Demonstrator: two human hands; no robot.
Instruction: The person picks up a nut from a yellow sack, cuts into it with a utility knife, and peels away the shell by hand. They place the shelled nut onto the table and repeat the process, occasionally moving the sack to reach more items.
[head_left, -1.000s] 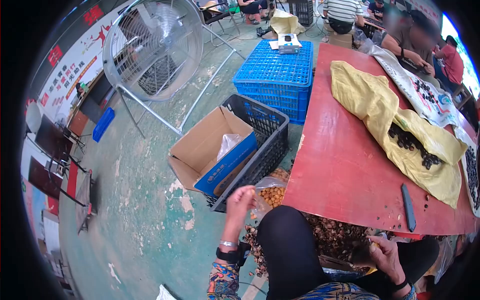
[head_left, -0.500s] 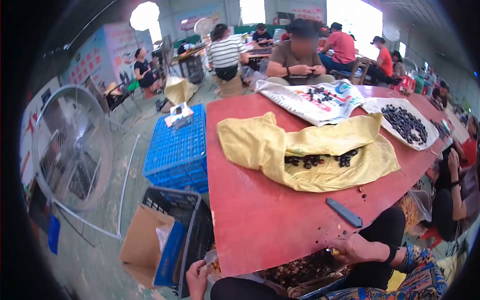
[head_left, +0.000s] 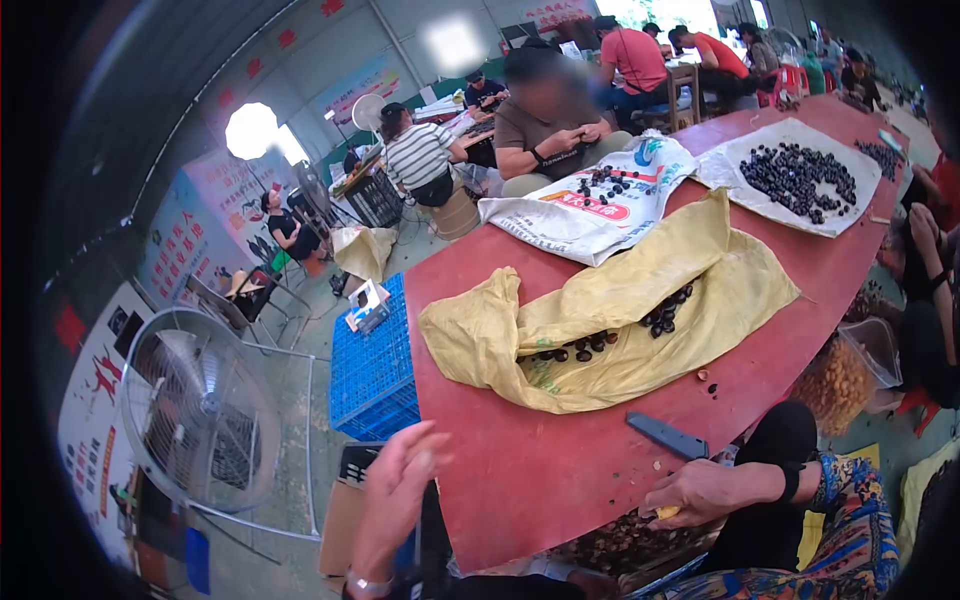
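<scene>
My left hand (head_left: 402, 490) is raised beside the table's left corner, fingers stretched out, with nothing visible in it. My right hand (head_left: 697, 490) is closed around a small yellow object (head_left: 667, 512) at the table's front edge; most of the object is hidden. Below that hand lies a heap of brown shell scraps (head_left: 615, 548). On the red table (head_left: 480, 470), a dark grey flat bar (head_left: 668, 436) rests just beyond my right hand. Farther back, a yellow woven sack (head_left: 620, 330) lies partly folded over dark round nuts or fruits (head_left: 663, 315).
A white sack (head_left: 600, 215) and a white sheet (head_left: 745, 190) hold more dark pieces. Left of the table are a blue crate (head_left: 370, 365), a cardboard box (head_left: 342, 525) and a large fan (head_left: 205, 410). A person (head_left: 555, 125) sits opposite; a co-worker's arm (head_left: 930, 255) is at right.
My left hand has risen from low beside the table's corner to above its edge. My right hand stays near the front edge, still closed on the yellow object. The view has tilted and shifted.
</scene>
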